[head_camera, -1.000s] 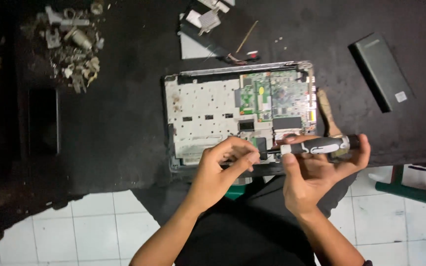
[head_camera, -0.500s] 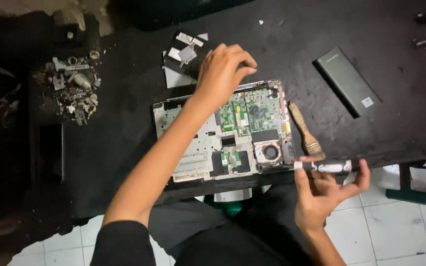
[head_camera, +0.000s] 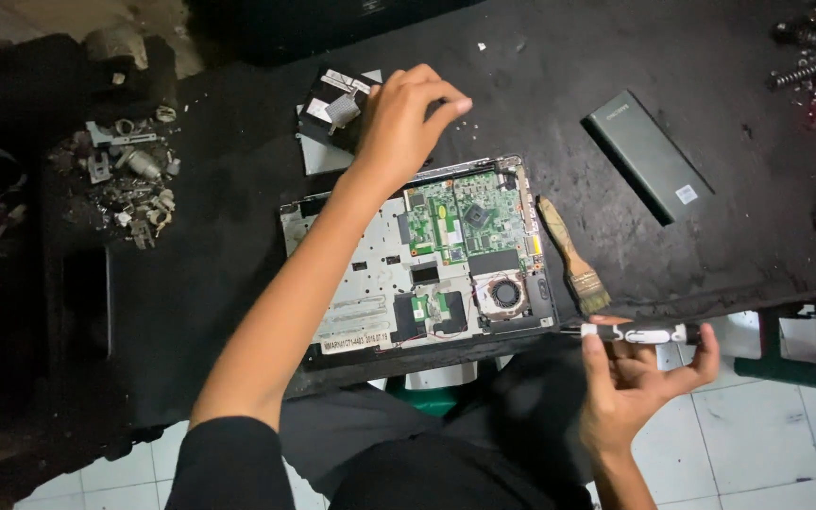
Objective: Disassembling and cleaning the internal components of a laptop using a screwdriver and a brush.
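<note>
One screwdriver (head_camera: 642,332) lies level, tip leftward, pinched in the right hand (head_camera: 637,382); left hand (head_camera: 406,123) loosely curled, holding nothing.

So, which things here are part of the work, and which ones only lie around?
In use:
- opened laptop
- screwdriver, in right hand
- removed parts, by left hand

Lying about:
- brush
- dark flat box
- scrap pile
- springs
</note>
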